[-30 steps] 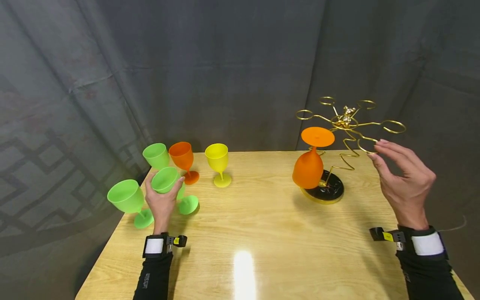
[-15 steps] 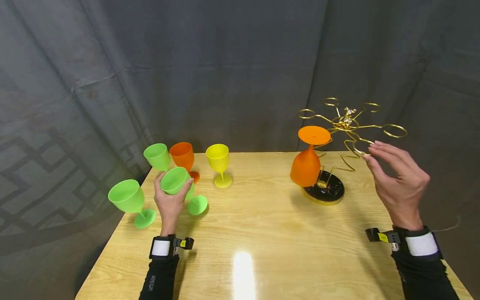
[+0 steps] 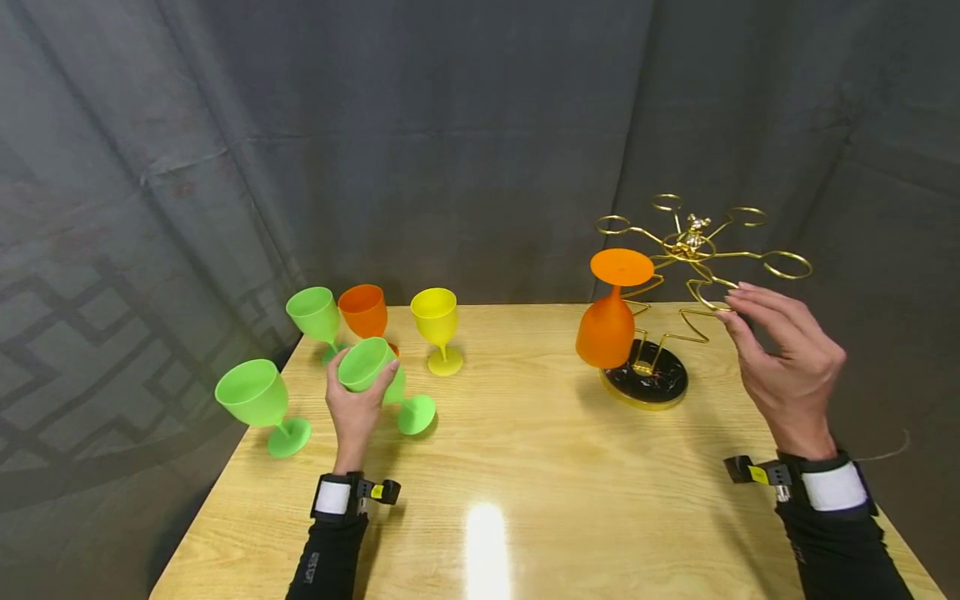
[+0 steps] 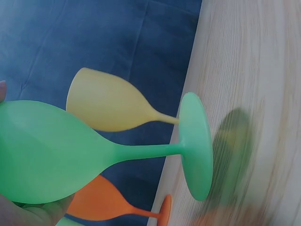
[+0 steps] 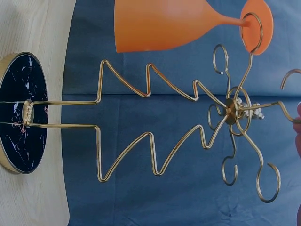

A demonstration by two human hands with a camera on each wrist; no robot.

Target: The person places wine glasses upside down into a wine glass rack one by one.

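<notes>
My left hand (image 3: 354, 421) grips the bowl of a green goblet (image 4: 51, 150), which leans a little to the right. Its foot hovers just above the wood, over its shadow, in the left wrist view. With thumb and fingertips, my right hand (image 3: 791, 367) pinches a front ring of a gold wire goblet rack (image 5: 230, 111). Upside down from another ring hangs an orange goblet (image 3: 606, 333), its foot above the ring. A small gold bear figure (image 3: 697, 232) tops the rack, and a round black base (image 3: 647, 377) with a gold edge carries it.
Two more green goblets (image 3: 252, 396), a second orange goblet (image 3: 364, 312) and a yellow goblet (image 3: 434, 315) stand upright on the left of the wooden table (image 3: 525, 467). A dark grey curtain (image 3: 450, 167) hangs behind the table's far edge.
My left hand has carried the green goblet rightward. My right hand has moved left with the pinched ring, turning the rack's top, and the hanging orange goblet has swung slightly left.
</notes>
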